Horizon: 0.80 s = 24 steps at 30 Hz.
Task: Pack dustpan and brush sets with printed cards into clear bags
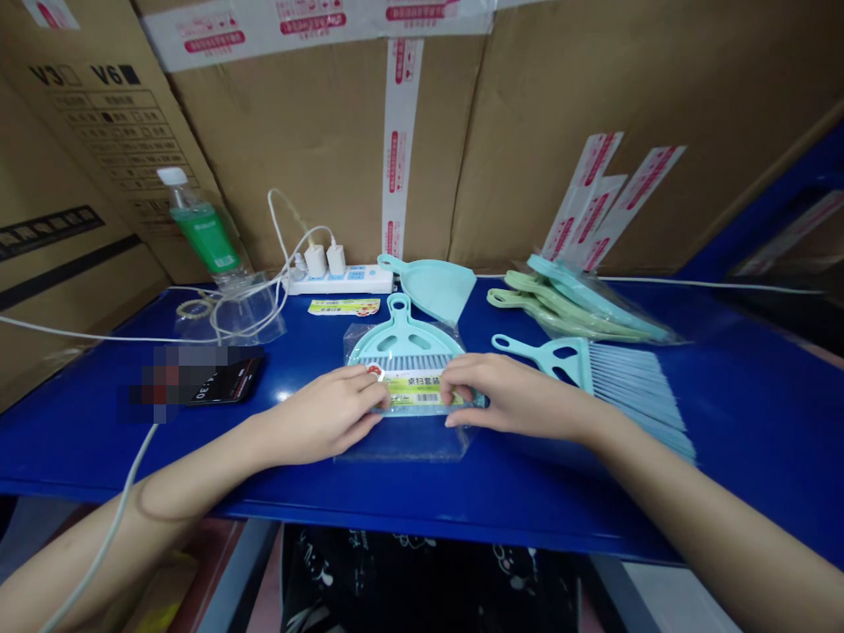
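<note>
In the head view, a light-blue dustpan and brush set (pixel 402 338) lies in a clear plastic bag (pixel 409 444) on the blue table, its handle pointing away from me. Across the brush bristles runs a yellow-green and white label card (pixel 415 387). My left hand (pixel 333 413) is closed at the card's left end, fingers curled onto the package. At the right end, my right hand (pixel 505 394) has its fingers bent onto the card and bag, with the thumb a little apart below. The fingertips partly cover the card's ends.
A loose dustpan (pixel 439 286) and another label card (pixel 344 307) lie behind. To the right are a brush (pixel 593 369) and several bagged green and blue pieces (pixel 580 308). A power strip (pixel 356 280), bottle (pixel 207 233), phone (pixel 228 381) and white cable (pixel 98 334) occupy the left. Cardboard boxes (pixel 316 149) stand behind.
</note>
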{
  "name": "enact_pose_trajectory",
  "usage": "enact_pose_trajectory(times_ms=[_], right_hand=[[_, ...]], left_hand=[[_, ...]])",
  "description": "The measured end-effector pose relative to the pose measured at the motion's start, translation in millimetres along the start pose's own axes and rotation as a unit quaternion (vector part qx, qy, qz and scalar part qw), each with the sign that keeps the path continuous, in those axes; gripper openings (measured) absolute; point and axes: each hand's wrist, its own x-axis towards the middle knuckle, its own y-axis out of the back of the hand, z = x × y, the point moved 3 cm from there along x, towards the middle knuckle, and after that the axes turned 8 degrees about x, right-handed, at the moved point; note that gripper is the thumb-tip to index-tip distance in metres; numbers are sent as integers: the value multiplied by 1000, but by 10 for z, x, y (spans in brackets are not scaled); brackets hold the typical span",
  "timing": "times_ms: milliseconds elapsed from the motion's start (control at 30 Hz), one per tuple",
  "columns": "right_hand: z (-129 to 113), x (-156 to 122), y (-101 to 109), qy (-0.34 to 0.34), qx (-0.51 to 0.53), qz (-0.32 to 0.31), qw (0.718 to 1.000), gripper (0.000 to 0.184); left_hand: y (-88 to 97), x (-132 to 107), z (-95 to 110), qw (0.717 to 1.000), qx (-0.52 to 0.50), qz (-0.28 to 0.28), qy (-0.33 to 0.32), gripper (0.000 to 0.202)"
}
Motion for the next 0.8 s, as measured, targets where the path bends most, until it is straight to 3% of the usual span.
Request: enact_pose_trajectory(times_ms=[167, 333, 800], right_hand=[[-40, 7, -30, 34, 14, 14, 999, 1], [-75, 4, -43, 51, 14, 2, 999, 14], [-46, -10, 12, 13, 31, -34, 999, 12]], left_hand=[[-35, 2, -1, 998, 48, 6, -39, 21], [-28, 1, 4, 996, 75, 9, -48, 25], [18, -3, 11, 999, 14, -16, -27, 18]])
